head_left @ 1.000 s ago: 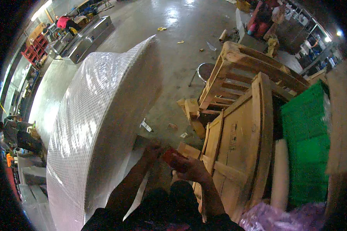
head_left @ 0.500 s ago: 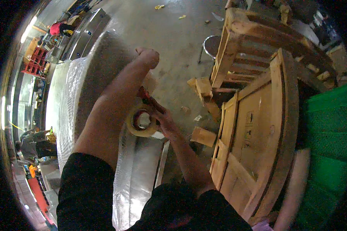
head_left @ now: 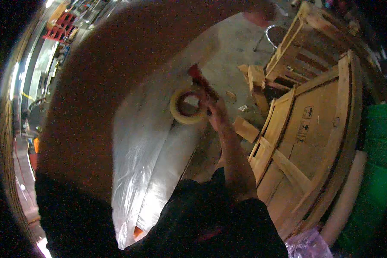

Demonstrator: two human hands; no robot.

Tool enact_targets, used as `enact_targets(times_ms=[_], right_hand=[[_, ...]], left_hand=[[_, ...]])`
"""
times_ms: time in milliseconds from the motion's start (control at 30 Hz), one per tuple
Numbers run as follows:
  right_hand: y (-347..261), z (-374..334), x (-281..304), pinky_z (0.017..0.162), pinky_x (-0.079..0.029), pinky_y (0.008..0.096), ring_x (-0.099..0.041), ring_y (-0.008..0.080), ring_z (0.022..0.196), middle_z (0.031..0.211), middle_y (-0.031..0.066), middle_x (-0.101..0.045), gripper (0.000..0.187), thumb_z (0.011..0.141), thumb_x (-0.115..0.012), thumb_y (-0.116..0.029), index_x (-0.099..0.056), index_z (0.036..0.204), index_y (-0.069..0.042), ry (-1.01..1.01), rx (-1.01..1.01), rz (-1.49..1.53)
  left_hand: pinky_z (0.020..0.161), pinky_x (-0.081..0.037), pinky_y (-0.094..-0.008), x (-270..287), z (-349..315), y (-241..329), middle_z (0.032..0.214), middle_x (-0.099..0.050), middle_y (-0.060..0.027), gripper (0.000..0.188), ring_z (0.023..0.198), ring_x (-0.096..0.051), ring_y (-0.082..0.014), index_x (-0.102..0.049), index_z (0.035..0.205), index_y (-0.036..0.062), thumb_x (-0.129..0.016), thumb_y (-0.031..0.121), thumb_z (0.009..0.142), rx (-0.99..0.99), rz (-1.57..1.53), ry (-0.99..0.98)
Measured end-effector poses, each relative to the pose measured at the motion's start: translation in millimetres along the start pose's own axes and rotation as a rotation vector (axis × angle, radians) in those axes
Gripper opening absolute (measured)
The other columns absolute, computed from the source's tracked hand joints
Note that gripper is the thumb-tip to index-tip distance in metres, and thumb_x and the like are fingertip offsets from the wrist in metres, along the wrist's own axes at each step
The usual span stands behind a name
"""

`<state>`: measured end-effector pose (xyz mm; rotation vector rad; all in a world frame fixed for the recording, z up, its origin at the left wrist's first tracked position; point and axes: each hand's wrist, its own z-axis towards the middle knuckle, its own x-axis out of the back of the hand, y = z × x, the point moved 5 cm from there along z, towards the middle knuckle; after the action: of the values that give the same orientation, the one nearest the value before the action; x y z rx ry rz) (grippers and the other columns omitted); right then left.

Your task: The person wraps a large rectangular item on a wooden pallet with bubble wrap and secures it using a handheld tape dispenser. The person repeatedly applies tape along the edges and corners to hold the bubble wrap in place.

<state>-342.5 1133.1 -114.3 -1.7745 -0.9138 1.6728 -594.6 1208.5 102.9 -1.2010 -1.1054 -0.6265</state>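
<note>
One tape roll on one red dispenser, right fingers clamped round it, left fingers blurred, unclear

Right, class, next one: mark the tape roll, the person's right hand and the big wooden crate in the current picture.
Tape roll (head_left: 175, 107): head view, left side of its pale yellow ring.
Right hand (head_left: 215, 112): head view, middle of the hand.
Wooden crate (head_left: 320, 124): head view, flat panel inside its frame.

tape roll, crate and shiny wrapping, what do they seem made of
Tape roll: probably plastic film, smooth, yellowish, wound in a ring. Crate: matt wood, going by the plank frame; brown panel maybe plywood or cardboard. Wrapping: likely clear plastic, glossy, from creases and glare.
</note>
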Motion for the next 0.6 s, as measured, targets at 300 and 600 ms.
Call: enact_targets(times_ms=[300, 600], right_hand=[[153.6, -216.1, -124.7, 0.094, -0.051, 0.0374, -0.060, 0.0225, 0.113, 0.129, 0.0090, -0.060, 0.054, 0.088, -0.066, -0.029, -0.053, 0.135, -0.007, -0.062, -0.140, -0.296], [231.9, -249.5, -96.9, 0.097, -0.051, 0.0404, -0.059, 0.0267, 0.118, 0.134, 0.0118, -0.059, 0.055, 0.087, -0.066, -0.029, -0.052, 0.136, -0.007, -0.013, 0.105, -0.657]], left_hand=[[0.091, -0.050, -0.0513, 310.4, -364.4, 169.2, 0.109, -0.069, -0.0092, 0.049, 0.100, -0.066, -0.0292, -0.060, 0.129, 0.0124, -0.070, 0.027, 0.083, -0.165, -0.110, 0.124], [0.107, -0.040, -0.0479, 356.1, -738.8, 286.2, 0.134, -0.057, -0.0162, 0.070, 0.124, -0.055, -0.0331, -0.049, 0.140, 0.0098, -0.075, 0.041, 0.083, 0.523, -0.434, -0.260]])
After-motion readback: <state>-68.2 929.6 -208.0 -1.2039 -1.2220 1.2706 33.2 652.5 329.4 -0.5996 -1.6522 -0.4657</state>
